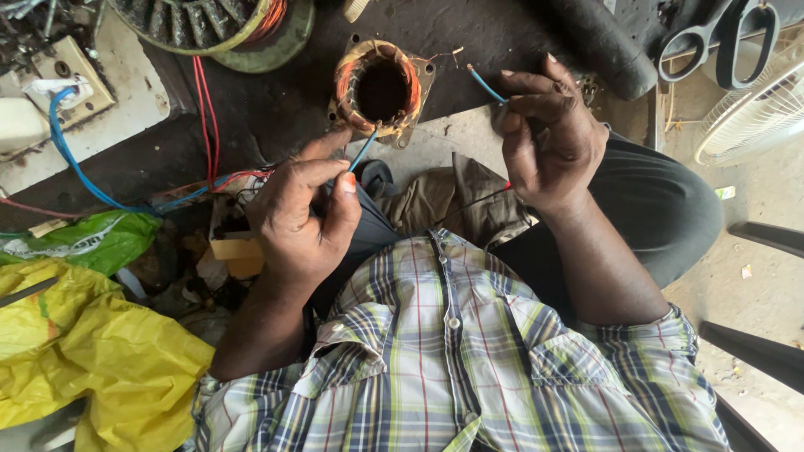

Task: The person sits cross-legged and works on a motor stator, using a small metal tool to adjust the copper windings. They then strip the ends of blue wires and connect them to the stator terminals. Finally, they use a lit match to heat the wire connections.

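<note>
Now both hands are pinched on thin blue wire — the left hand (303, 213) nips a short blue wire (363, 151) between thumb and forefinger just below the copper-wound stator (383, 90) on the dark worktop (276, 100), while the right hand (548, 134) closes on another blue wire end (487, 84) beside it. Light, bendy stuff, I'd judge, best held close to the tip; the stator looks heavy, its varnished windings easy to nick — better lifted by the metal frame. No real container here, only a crumpled yellow bag (92, 351), contents hidden.
</note>
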